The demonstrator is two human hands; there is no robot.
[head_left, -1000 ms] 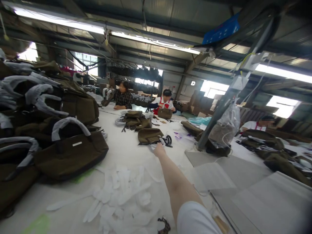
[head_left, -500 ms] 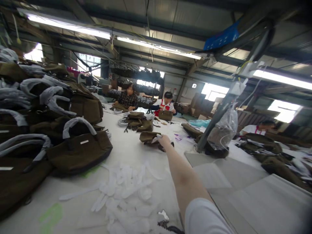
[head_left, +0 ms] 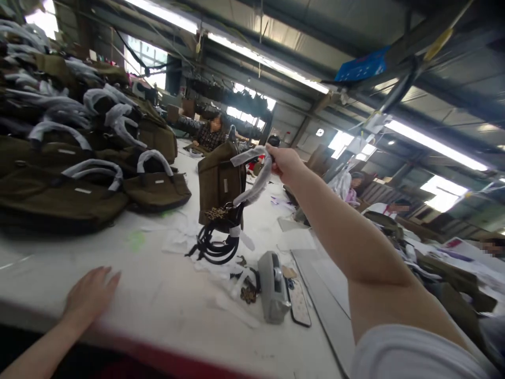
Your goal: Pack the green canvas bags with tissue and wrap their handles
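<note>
An olive-brown handbag (head_left: 215, 181) hangs tilted above the table, its wrapped handle (head_left: 258, 184) gripped by my right hand (head_left: 286, 160). A coiled black strap (head_left: 216, 245) and a leopard-patterned tag (head_left: 216, 212) dangle from the bag. My left hand (head_left: 92, 292) lies on the white table (head_left: 165, 310) near its front edge, fingers stretched out, holding nothing. Beyond it stands a smaller-looking olive handbag (head_left: 160, 190) with its handle upright.
Many olive handbags with wrapped handles (head_left: 51, 184) are heaped on the left. A grey box-shaped device (head_left: 272, 287) and a phone (head_left: 300, 305) lie right of centre. More bags (head_left: 453, 273) cover the right side. A co-worker (head_left: 211, 134) sits across the table.
My right hand has lifted the handbag off the table and brought it closer. My left hand has come into view on the table. The camera view has shifted.
</note>
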